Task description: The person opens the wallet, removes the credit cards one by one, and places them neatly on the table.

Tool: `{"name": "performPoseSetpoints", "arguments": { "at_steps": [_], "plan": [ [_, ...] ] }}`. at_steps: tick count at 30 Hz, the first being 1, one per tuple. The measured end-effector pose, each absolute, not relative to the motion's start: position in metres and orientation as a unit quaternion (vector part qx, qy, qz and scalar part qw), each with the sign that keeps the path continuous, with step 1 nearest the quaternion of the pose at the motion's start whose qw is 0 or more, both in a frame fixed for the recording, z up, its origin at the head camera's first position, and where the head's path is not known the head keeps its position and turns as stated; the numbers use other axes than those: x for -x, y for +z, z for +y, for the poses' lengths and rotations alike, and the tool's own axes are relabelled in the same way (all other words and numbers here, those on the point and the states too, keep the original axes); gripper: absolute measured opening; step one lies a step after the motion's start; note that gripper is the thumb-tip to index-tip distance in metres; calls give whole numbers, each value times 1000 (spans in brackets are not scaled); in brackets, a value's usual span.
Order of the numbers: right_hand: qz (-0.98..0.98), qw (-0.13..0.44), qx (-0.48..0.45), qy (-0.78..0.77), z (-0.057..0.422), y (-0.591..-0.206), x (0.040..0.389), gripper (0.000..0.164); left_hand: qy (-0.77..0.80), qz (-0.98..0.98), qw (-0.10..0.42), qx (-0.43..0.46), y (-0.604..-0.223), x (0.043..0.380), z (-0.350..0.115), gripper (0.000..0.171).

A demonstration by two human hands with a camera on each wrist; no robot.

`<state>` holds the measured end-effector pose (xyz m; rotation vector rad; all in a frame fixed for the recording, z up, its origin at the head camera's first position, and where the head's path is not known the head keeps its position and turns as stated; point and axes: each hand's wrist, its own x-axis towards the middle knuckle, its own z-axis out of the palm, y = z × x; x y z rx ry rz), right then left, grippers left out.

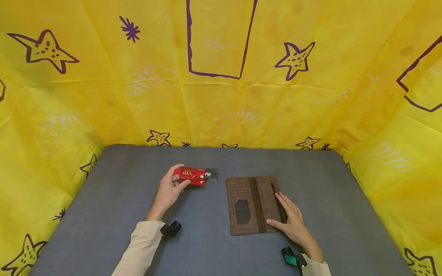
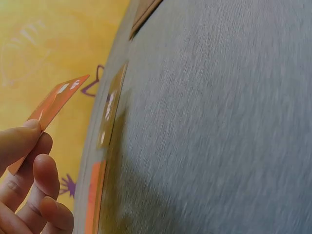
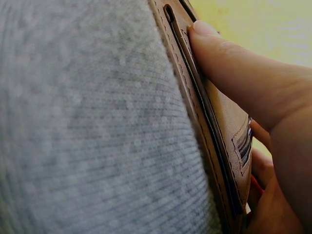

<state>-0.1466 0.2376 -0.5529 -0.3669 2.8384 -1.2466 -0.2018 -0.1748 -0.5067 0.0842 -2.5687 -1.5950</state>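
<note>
My left hand (image 1: 170, 190) pinches a red VIP card (image 1: 194, 172) between thumb and fingers, raised above the table in the left wrist view. Beneath it, a dark card (image 1: 212, 174) with "Vip" lettering lies on the table, partly covered in the head view. Another reddish card (image 2: 94, 195) lies beside that one in the left wrist view. To the right, a brown wallet (image 1: 224, 227) is spread flat, with card slots and a dark window on its left half. My right hand (image 1: 291, 219) rests on its right half, thumb (image 3: 209, 34) on the leather and fingers along the zip.
The grey table (image 1: 203, 245) carries the wallet and cards. Yellow cloth (image 1: 214, 111) with purple starfish drawings rises behind the table and along both sides. A black wrist device (image 1: 170, 229) is worn on the left wrist, and another (image 1: 291, 257) on the right.
</note>
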Motion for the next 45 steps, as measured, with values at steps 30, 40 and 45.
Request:
{"name": "performPoseSetpoints", "arguments": {
  "at_steps": [30,40,45],
  "plan": [
    [911,9,113,-396,238,-553,146,91,-464,-877,57,-109,-521,200,-261,63],
    [912,12,110,-394,238,-554,147,92,-469,-873,43,-124,-522,203,-277,62],
    [911,11,111,-396,238,-553,148,92,-439,-887,51,-132,-524,205,-284,61]
  ]
}}
